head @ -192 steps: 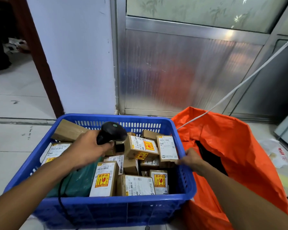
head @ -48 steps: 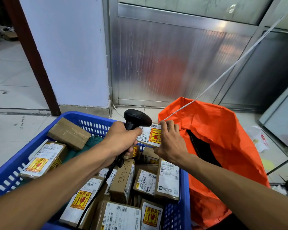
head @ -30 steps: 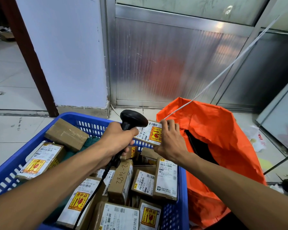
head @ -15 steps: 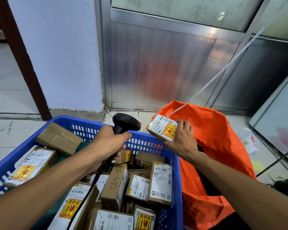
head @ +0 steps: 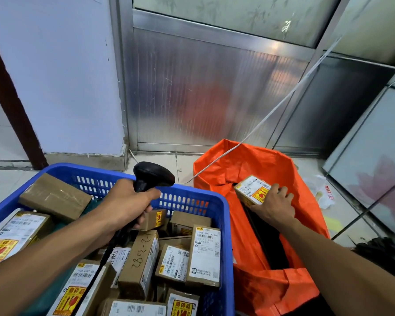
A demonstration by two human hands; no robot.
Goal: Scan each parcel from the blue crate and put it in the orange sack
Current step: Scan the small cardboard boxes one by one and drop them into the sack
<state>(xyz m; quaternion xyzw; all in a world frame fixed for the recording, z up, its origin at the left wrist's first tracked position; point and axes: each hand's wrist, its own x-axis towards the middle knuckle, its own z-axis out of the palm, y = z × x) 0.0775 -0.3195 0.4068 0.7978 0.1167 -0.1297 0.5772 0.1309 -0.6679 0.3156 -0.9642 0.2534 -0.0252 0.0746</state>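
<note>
The blue crate (head: 189, 195) fills the lower left and holds several brown cardboard parcels with white and yellow labels. Over it, my left hand (head: 126, 204) grips a black barcode scanner (head: 153, 176), whose cable trails down into the crate. To the right stands the orange sack (head: 306, 201), mouth open and dark inside. My right hand (head: 273, 206) holds a small parcel (head: 252, 190) with a yellow and red sticker over the sack's mouth.
A white wall and a metal-framed door panel (head: 214, 87) rise behind the crate and sack. A white cord (head: 283, 101) runs diagonally from the upper right to the sack's rim. Crumpled white plastic (head: 322, 192) and glass panels lie on the floor at right.
My right hand has carried the small parcel from beside the scanner, rightward over the crate's rim, to the sack's mouth. My left hand keeps the scanner above the crate.
</note>
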